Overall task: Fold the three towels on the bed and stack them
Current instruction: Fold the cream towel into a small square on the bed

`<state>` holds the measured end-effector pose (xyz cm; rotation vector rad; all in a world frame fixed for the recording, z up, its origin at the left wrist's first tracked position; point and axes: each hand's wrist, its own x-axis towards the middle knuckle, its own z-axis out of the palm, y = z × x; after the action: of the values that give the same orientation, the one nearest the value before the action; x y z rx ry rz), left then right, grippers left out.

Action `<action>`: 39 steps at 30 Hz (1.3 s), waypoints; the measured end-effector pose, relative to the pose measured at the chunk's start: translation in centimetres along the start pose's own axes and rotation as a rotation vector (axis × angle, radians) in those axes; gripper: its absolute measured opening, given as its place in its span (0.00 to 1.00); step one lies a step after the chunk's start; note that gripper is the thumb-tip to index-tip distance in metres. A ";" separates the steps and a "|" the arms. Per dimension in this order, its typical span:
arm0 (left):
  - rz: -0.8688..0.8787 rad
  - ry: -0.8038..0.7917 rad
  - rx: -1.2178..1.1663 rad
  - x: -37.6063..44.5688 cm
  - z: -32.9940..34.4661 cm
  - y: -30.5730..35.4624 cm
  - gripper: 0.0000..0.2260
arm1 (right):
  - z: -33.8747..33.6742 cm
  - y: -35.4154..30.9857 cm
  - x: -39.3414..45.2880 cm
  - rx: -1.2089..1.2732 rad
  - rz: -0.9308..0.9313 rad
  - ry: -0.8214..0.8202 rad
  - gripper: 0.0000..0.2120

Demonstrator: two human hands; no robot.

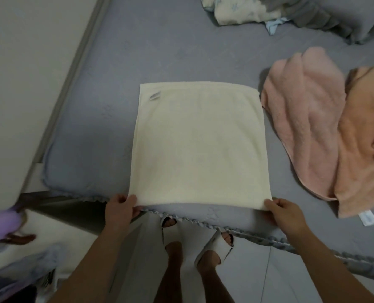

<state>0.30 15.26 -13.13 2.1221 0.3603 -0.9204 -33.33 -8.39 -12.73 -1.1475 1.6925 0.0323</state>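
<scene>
The cream towel (200, 145) is laid out flat in the middle of the bed (116, 84), folded into a roughly square shape, with a small grey stripe mark near its far left corner. Its near edge sits just short of the bed's ruffled trim (181, 217).

Both near corners of the cream towel are being pinched: the left corner is held by the left hand (120, 207), thumb on top and fingers curled under, and the right corner is gripped the same way by the right hand (285, 212). So neither hand is relaxed, both are clamped on that towel.

To the right of the cream towel, a pink towel (302, 119) is lying crumpled and unfolded, its edge just beside the cream one's right side. Further right of it, an orange towel (363, 145) is spread loosely, touching the pink towel, and a white label (367, 217) can be seen at its near corner.

Beyond the cream towel, at the far right, a rumpled pile of bedding (269, 12) in cream, grey and light blue is heaped up.

Below the cream towel's near edge, feet in white slippers (216, 243) are seen on the floor. Off to the left of it, something purple (2, 224) is visible, too blurred to make out.
</scene>
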 end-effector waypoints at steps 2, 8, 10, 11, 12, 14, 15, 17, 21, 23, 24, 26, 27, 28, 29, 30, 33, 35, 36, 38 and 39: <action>-0.063 0.018 -0.045 -1.6 -0.5 -0.1 0.05 | -0.5 0.3 -1.3 0.097 0.049 -0.014 0.09; 0.029 0.065 -0.194 -5.6 -3.5 4.5 0.05 | -4.2 -2.3 -5.6 0.408 0.013 -0.087 0.11; 0.065 0.053 -0.219 -6.1 -4.7 6.9 0.09 | -5.6 -4.2 -6.4 0.468 0.017 -0.089 0.11; 0.082 0.018 -0.225 -6.3 -5.0 8.1 0.10 | -6.1 -5.2 -6.5 0.487 0.028 -0.101 0.10; 0.099 -0.031 -0.217 -6.3 -5.1 9.3 0.11 | -6.3 -6.5 -6.4 0.507 0.042 -0.121 0.09; 0.126 -0.134 -0.177 -5.6 -4.7 12.1 0.13 | -6.3 -9.6 -5.5 0.547 0.064 -0.145 0.07; 0.127 -0.182 -0.170 -4.8 -4.2 13.6 0.13 | -6.1 -11.3 -4.7 0.571 0.069 -0.146 0.07; 0.130 -0.281 -0.197 -2.5 -3.0 16.9 0.13 | -5.5 -15.1 -2.8 0.611 0.076 -0.134 0.07; 0.268 -0.445 -0.107 3.4 -0.2 22.7 0.12 | -3.6 -21.7 2.1 0.630 0.092 -0.056 0.08; 0.366 -0.485 0.062 6.3 1.7 24.4 0.12 | -2.6 -23.7 4.1 0.569 0.069 -0.007 0.06; 0.419 -0.478 0.157 7.5 2.6 24.9 0.11 | -2.0 -24.3 4.9 0.521 0.034 0.022 0.06; 0.519 -0.408 0.321 9.6 4.0 25.2 0.07 | -0.7 -24.5 6.1 0.315 -0.075 0.100 0.06; 0.550 -0.361 0.394 10.2 4.5 25.2 0.07 | 0.1 -24.1 6.6 0.143 -0.117 0.124 0.05; 0.557 -0.326 0.438 10.6 4.9 25.1 0.10 | 0.9 -23.6 6.9 -0.028 -0.140 0.142 0.08; 0.541 -0.309 0.440 10.9 5.1 24.9 0.14 | 1.6 -22.9 7.2 -0.137 -0.146 0.166 0.12; 0.516 -0.297 0.421 11.1 5.3 24.7 0.17 | 2.2 -22.4 7.3 -0.173 -0.153 0.190 0.15; 0.461 -0.289 0.351 11.6 5.3 23.8 0.12 | 3.1 -21.9 7.4 -0.144 -0.151 0.218 0.15; 0.436 -0.301 0.301 11.9 5.2 23.2 0.09 | 3.0 -21.5 7.7 -0.146 -0.130 0.228 0.15; 0.422 -0.302 0.287 12.0 5.1 22.9 0.08 | 3.0 -21.3 7.9 -0.162 -0.128 0.242 0.14; 0.387 -0.328 0.298 11.9 5.0 22.4 0.09 | 2.9 -21.0 8.1 -0.184 -0.115 0.268 0.13; 0.360 -0.342 0.320 11.8 5.0 22.0 0.10 | 2.8 -20.7 8.1 -0.183 -0.102 0.280 0.14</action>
<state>17.49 -3.50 -11.66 2.1571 -0.3537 -1.1518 -16.94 -23.54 -10.17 -1.4267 1.9031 -0.0399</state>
